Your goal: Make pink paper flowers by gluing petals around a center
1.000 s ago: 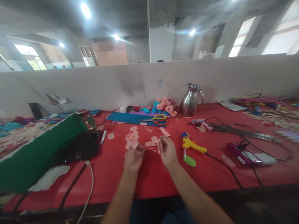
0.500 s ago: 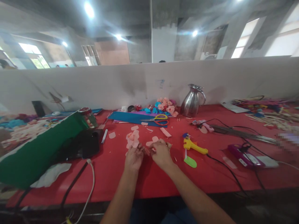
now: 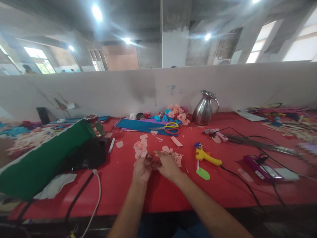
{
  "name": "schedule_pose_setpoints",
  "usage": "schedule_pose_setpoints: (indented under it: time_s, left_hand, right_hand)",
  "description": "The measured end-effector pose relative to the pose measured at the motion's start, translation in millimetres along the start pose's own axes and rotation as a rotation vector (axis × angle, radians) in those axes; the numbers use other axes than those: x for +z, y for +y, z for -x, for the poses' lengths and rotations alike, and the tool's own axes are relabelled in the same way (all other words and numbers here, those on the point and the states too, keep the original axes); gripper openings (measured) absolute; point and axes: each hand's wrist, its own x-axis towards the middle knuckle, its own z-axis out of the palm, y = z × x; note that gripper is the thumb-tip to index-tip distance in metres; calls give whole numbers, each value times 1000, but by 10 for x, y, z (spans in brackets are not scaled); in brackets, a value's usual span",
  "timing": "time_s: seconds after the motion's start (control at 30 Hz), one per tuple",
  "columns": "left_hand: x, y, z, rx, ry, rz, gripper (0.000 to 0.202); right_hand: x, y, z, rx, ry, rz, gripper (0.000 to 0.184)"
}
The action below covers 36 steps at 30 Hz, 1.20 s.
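Observation:
My left hand rests low over the red table, palm partly turned up and fingers curled. Just beyond it is a pale pink paper flower with loose petals around it. I cannot tell whether that hand touches the flower. My right hand reaches in from the right, back up, its fingertips bunched close to the left fingers. Whatever lies between the fingertips is too small and blurred to name. More pink paper petals lie on the table behind the right hand.
A yellow glue gun with a black cord lies to the right, near a purple power strip. Scissors rest on blue paper. Behind stand paper roses and a metal jug. A green box panel borders the left.
My right hand has shifted slightly left, its fingertips now closer to the left hand's, uncovering more petals behind it. The left hand stays nearly in place. The view has shifted slightly.

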Motion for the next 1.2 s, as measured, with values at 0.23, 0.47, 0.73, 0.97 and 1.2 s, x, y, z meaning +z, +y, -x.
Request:
schedule_pose_setpoints:
  time_s: [0.23, 0.47, 0.73, 0.97, 1.2]
  left_hand:
    - [-20, 27, 8, -69, -33, 57, 7]
    - [51, 27, 64, -81, -29, 9, 15]
    - [51, 1, 85, -61, -63, 36, 10]
    - [7, -9, 19, 96, -4, 169, 15]
    - [27, -21, 36, 124, -26, 79, 20]
  right_hand:
    - [-88, 110, -31, -36, 113, 143, 40]
    - [-92, 110, -109, -71, 193, -166, 34]
    - [-118, 143, -68, -193, 47, 36, 26]
    - [-235, 409, -196, 206, 252, 227, 31]
    - [-342, 479, -202, 268, 466, 59, 38]
